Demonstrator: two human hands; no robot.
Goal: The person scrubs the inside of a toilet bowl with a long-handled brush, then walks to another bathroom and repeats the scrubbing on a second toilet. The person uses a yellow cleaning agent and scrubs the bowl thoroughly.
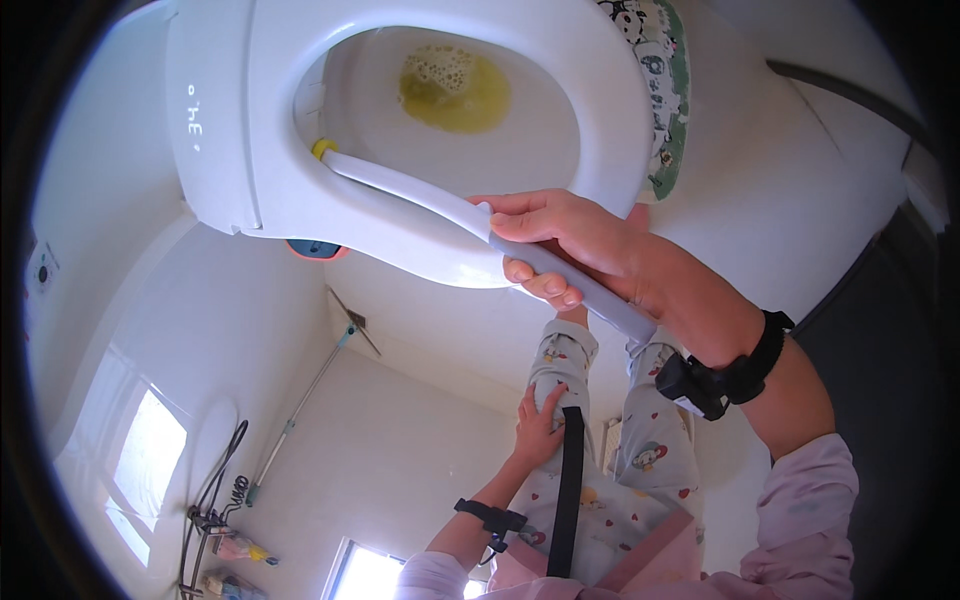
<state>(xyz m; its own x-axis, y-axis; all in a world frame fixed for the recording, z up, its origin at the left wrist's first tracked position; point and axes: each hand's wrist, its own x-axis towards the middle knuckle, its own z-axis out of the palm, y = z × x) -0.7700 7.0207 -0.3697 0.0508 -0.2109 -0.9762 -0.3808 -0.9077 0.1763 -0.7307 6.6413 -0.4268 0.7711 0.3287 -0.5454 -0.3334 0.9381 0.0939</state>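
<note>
My right hand [577, 232] grips the grey handle of a toilet cleaning wand [409, 187], thumb on top near where the white curved shaft begins. The wand reaches over the white toilet seat [611, 90], its yellow tip [324, 148] at the inner edge near the seat's back. Anything past that tip is hidden beneath the rim. Yellow-green liquid with foam [457, 94] lies in the toilet bowl [525, 112]. Lower down, my left hand [538, 429] rests on the knee of my printed trousers with fingers spread, holding nothing.
A lit display [195, 118] shows on the toilet's back section. Beside the base is a blue and orange object [315, 249]. A printed mat [667, 112] lies at the toilet's front. A long-handled squeegee [300, 409] leans by the wall, near a metal shower fixture [206, 517].
</note>
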